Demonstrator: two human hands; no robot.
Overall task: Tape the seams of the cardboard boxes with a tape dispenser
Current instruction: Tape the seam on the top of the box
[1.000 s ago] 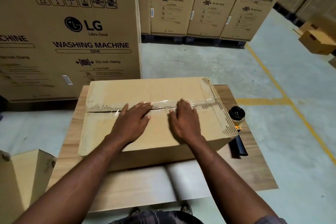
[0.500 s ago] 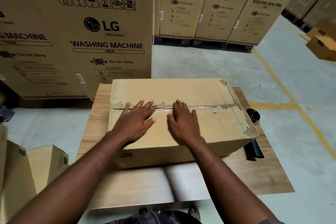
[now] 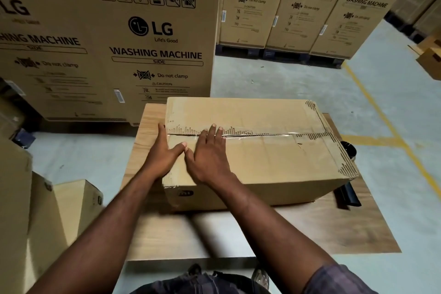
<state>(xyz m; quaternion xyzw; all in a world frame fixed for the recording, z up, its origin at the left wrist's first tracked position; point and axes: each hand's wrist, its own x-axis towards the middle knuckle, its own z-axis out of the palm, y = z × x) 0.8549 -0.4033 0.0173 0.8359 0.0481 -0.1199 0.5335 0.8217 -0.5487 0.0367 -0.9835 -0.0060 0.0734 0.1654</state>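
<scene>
Work surface: a wood-grain table (image 3: pixel 310 229), low to the floor, with a paler strip along its near edge. One cardboard box (image 3: pixel 274 162) sits on it, toward the far side, its long side across the view. Torn corrugation shows along the centre seam and at the right end.

Clear tape (image 3: pixel 257 135) runs along the centre seam of the top flaps and looks glossy and wrinkled.

Left hand (image 3: pixel 164 150): placed at the box's left end, fingers straight and pressed together along the end edge, thumb spread onto the top face.

Right hand (image 3: pixel 210 155): flat on the top face, fingers straight and slightly spread, fingertips lying across the taped seam. Its thumb nearly touches the left thumb.

Tape dispenser (image 3: pixel 349 197): on the table just beside the box's right end, black, partly hidden behind the box. Neither hand touches it.

Room: grey concrete floor (image 3: pixel 274 83) with yellow painted lines (image 3: pixel 372 107). A large washing-machine carton (image 3: pixel 143 43) stands just beyond the table. A row of similar cartons (image 3: pixel 286 7) stands farther back on dark pallets (image 3: pixel 274 52). A smaller carton (image 3: pixel 71 198) stands on the floor at left.
</scene>
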